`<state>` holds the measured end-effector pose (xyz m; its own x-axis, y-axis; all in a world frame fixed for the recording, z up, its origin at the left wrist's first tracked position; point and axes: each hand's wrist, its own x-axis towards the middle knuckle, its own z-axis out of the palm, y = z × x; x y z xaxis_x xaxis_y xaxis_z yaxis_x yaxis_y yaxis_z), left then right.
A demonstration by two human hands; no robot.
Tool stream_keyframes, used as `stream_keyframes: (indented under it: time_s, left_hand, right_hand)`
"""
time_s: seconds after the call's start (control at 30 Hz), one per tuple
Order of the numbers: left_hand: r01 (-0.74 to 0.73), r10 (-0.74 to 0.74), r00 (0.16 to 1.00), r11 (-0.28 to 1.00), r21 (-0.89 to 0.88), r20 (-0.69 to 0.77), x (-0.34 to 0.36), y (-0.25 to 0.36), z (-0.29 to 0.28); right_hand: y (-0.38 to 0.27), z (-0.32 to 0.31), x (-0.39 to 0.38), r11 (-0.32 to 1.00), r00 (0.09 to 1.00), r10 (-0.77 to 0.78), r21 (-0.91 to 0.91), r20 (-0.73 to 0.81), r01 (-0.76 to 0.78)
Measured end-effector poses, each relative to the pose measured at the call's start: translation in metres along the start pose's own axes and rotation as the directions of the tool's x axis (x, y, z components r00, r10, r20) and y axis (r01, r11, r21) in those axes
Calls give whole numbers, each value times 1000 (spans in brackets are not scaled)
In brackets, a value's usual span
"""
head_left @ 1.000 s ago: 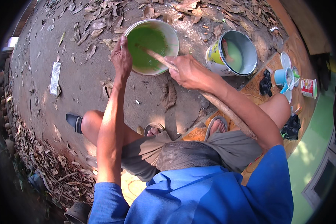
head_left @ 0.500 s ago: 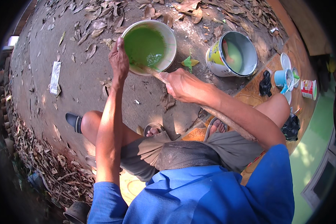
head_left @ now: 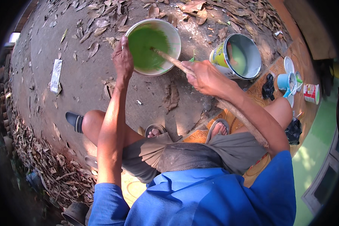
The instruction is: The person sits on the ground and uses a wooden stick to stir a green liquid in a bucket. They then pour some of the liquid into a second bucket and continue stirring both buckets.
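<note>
A white bucket (head_left: pixel 175 35) on the ground ahead of me holds green liquid (head_left: pixel 145 47) that looks like paint. My left hand (head_left: pixel 122 58) grips the bucket's left rim, fingers closed over the edge. A long wooden stick (head_left: pixel 173 61) dips its far end into the green liquid near the middle. Around the stick's shaft my right hand (head_left: pixel 203 77) is closed, and the near end runs back under my right forearm. To the right of the bucket stands a second bucket (head_left: pixel 218 56), tilted in view, with pale green liquid inside.
On the patterned tiles at right are a light blue cup (head_left: pixel 283 81), a red and white can (head_left: pixel 311 93), round lids (head_left: pixel 289 64) and black plastic bags (head_left: pixel 267 87). Dry leaves (head_left: pixel 192 6) litter the far ground. A silvery strip (head_left: pixel 55 76) lies at left.
The stick's tip has shifted from the bucket's near side to the middle of the liquid. My right hand has moved right and slightly back with it. The left hand keeps its hold.
</note>
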<state>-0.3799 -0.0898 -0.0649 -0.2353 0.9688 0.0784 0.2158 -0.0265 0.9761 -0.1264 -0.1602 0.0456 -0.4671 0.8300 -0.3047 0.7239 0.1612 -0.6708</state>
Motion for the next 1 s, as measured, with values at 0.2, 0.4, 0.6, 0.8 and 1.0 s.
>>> stream_keyframes:
  time_s: [0.2,0.4,0.6,0.8,1.0]
  left_hand:
    - [-42,42,999,999,14,25,-7,7,11]
    - [-89,87,995,995,34,47,-9,13,17]
    - [-55,52,997,996,64,52,-13,15,16]
    - [-63,60,997,997,39,52,-10,14,15]
    - [-33,32,998,999,9,53,-9,8,17]
  right_hand:
    - [22,-7,3,994,999,5,-108,-50,-11]
    - [0,9,-6,992,979,76,84,188,-93]
    - [-10,-10,9,970,965,205,100,165,-223]
    - [22,-1,-13,985,987,159,59,14,-159]
    - [6,3,-10,935,957,210,244,200,-256]
